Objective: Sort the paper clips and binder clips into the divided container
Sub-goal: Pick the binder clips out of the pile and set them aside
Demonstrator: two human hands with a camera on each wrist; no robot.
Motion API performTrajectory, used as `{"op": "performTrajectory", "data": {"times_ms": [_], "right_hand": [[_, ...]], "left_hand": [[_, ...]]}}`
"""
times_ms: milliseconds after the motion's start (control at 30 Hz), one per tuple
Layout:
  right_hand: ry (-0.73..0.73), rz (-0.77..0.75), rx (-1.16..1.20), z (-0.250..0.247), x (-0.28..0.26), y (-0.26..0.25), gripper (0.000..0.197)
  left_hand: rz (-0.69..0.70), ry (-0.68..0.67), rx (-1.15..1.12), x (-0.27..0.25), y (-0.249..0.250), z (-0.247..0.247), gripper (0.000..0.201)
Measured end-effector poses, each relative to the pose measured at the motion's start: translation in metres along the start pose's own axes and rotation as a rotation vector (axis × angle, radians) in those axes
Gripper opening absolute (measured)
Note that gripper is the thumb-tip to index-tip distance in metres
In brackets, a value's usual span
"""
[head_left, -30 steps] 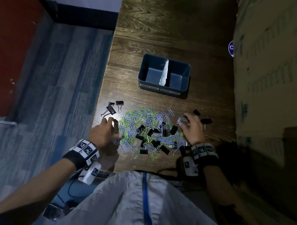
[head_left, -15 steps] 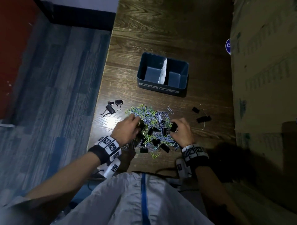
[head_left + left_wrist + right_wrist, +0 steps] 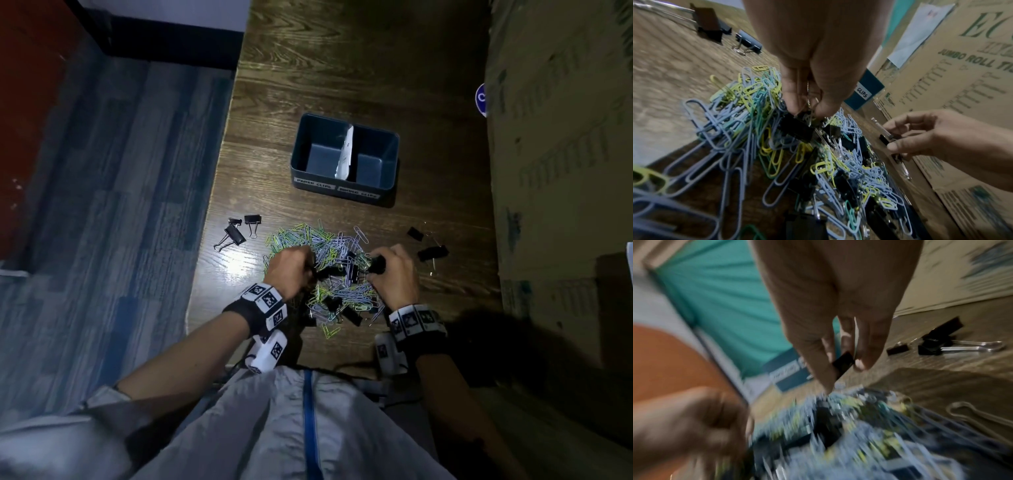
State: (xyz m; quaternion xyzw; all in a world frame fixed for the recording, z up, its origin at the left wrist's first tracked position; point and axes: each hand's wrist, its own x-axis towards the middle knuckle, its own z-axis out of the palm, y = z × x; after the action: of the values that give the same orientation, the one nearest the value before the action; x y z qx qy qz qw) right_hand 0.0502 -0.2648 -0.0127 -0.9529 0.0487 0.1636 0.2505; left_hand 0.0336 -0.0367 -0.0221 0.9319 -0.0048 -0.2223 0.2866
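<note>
Head view shows both hands working the mixed pile (image 3: 325,274), which lies just in front of the divided container (image 3: 344,159). Left hand (image 3: 289,269) pinches a binder clip's wire handle at the pile's top; right hand (image 3: 394,274) pinches a black binder clip (image 3: 842,364) beside it, probably lifting both clear of tangled paper clips.

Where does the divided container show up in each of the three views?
Head: the divided container sits upper centre on the table, beyond the clip pile.
Left wrist: only a labelled corner shows, right of centre behind the left hand.
Right wrist: blurred, its labelled front wall shows left of centre, behind the right hand.
Shared landmark: the white labels on its front wall.
</note>
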Motion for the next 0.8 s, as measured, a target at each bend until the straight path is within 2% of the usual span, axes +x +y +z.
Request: {"op": "performTrajectory", "data": {"times_ms": [133,200,300,400,500,667,733,800], "right_hand": [[-0.027,0.06,0.07,-0.022,0.005,0.004,0.041],[-0.005,0.085,-0.002,-0.028,0.008,0.009,0.038],[0.077,0.203,-0.087,-0.037,0.015,0.018,0.033],[0.158,0.331,-0.066,-0.044,0.026,0.032,0.034],[0.223,0.416,-0.044,-0.047,0.033,0.051,0.03],[0.217,0.388,-0.016,-0.045,0.03,0.059,0.036],[0.239,0.334,-0.014,-0.043,0.018,0.062,0.038],[0.203,0.278,0.026,-0.037,0.001,0.066,0.035]], "left_hand": [[0.006,0.039,-0.024,-0.001,-0.009,-0.003,0.021],[0.01,0.059,0.098,-0.005,-0.011,-0.005,0.026],[0.046,0.076,0.221,-0.01,-0.007,-0.005,0.029],[0.2,0.058,0.243,-0.009,0.004,0.004,0.041],[0.352,-0.007,0.363,-0.004,0.023,0.017,0.053],[0.518,-0.137,0.511,0.011,0.056,0.025,0.064],[0.529,-0.177,0.596,0.016,0.067,0.026,0.064],[0.477,-0.216,0.637,0.02,0.074,0.028,0.067]]}}
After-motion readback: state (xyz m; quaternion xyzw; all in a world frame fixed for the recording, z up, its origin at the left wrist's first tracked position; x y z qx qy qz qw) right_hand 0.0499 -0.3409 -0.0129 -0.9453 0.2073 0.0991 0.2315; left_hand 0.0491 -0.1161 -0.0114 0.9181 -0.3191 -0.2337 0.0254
